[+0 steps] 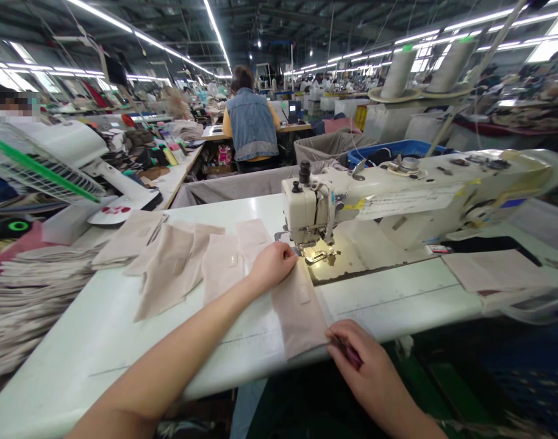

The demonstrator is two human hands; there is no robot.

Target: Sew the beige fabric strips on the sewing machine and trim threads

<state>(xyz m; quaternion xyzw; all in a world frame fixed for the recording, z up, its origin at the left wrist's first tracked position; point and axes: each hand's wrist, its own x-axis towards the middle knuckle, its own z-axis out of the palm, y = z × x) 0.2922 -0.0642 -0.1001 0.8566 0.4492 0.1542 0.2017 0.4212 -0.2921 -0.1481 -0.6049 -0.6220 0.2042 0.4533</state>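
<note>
A beige fabric piece (301,317) with a small sewn tab lies at the table's front edge, its top beside the lit needle area of the sewing machine (306,213). My left hand (275,266) is closed in a pinch at that piece's top, left of the presser foot. My right hand (363,360) is closed round a small dark purple tool (352,355), its fingertips at the fabric's lower right corner. More beige pieces (221,265) lie left of my left hand, some overlapping and creased.
Stacked fabric (36,305) fills the far left beside a white fan (72,146). Other beige pieces (496,270) lie at the right. Behind the table are a blue basket (400,148) and a seated person (252,122).
</note>
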